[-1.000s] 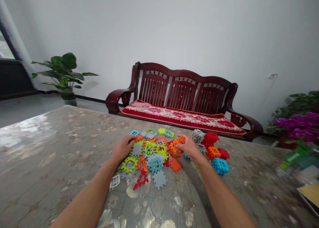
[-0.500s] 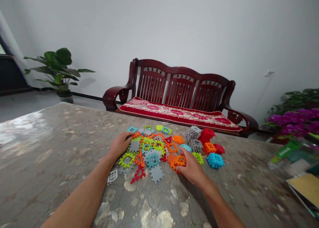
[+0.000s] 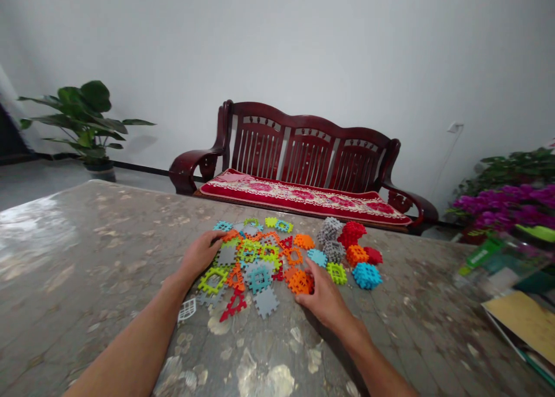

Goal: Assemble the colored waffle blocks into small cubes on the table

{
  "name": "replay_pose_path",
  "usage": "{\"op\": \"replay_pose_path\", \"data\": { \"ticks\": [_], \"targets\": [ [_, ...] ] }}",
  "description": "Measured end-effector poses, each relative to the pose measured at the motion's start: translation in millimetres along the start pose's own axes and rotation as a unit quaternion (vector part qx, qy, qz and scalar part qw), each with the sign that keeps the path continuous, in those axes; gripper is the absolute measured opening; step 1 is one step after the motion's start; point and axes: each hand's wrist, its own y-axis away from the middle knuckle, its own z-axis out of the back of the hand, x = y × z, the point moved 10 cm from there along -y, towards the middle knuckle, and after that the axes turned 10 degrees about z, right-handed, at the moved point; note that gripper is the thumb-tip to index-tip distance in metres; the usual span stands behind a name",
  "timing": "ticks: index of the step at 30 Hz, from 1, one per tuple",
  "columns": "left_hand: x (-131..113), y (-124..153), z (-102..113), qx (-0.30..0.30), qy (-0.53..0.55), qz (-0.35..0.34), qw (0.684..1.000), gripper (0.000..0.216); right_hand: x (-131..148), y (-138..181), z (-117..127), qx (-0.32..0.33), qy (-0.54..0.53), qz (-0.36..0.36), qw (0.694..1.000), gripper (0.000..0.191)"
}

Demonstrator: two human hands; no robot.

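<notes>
Interlocking plastic building tiles with toothed edges lie in a loose pile (image 3: 249,258) on the table. My left hand (image 3: 202,253) rests at the pile's left edge, fingers stretched out over the orange and green tiles. My right hand (image 3: 325,296) is closed around the side of an orange tile stack (image 3: 298,282), thumb in front and fingers behind; something red shows between them. Nearby lie a light blue tile (image 3: 317,258) and a green tile (image 3: 337,273). A grey tile (image 3: 266,302) and a red triangular tile (image 3: 234,304) sit at the near side.
Right of the pile are sorted clusters: grey (image 3: 334,251), red (image 3: 352,233), orange (image 3: 356,255) and blue (image 3: 367,276). A white grid piece (image 3: 187,309) lies by my left forearm. A notebook (image 3: 520,322) and purple flowers (image 3: 507,203) are at the right; a wooden bench (image 3: 310,154) stands behind.
The view has turned slightly right. My right hand and the orange stack have shifted a little left together. My left hand stays at the pile's edge.
</notes>
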Motion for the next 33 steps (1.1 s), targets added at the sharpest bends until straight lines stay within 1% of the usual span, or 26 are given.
{"op": "replay_pose_path", "data": {
  "ticks": [5,8,10,13,18,21,25,29,33],
  "targets": [
    [-2.3,0.1,-0.4,0.005,-0.007,-0.002,1.000,0.042,16.1,1.8,0.6,-0.008,0.063,0.037,0.997,0.078],
    [-4.1,0.6,1.4,0.004,-0.003,0.000,1.000,0.040,18.2,2.6,-0.7,0.000,0.088,0.050,0.995,0.076],
    [-5.1,1.0,2.3,0.004,0.001,-0.001,1.000,0.041,17.1,2.9,-0.8,0.005,0.097,0.056,0.994,0.077],
    [-5.4,1.9,3.3,0.003,0.003,0.003,1.000,0.041,12.3,2.3,1.3,0.006,0.100,0.060,0.993,0.081],
    [-5.4,3.1,5.2,0.000,0.007,0.012,1.000,0.039,3.4,0.2,5.2,0.007,0.083,0.044,0.996,0.084],
    [-4.4,3.4,4.7,0.001,0.004,0.014,1.000,0.040,6.1,-0.2,5.1,0.006,0.079,0.052,0.995,0.085],
    [-5.5,3.6,4.0,0.000,0.003,0.001,1.000,0.041,9.3,0.2,2.3,0.004,0.076,0.070,0.995,0.085],
    [-5.8,3.0,3.5,-0.001,0.005,-0.003,1.000,0.041,8.2,0.9,2.8,-0.009,0.086,0.075,0.993,0.082],
    [-4.6,2.3,3.1,-0.001,0.003,0.001,1.000,0.040,13.0,1.1,4.1,-0.011,0.088,0.080,0.993,0.080]
  ]
}}
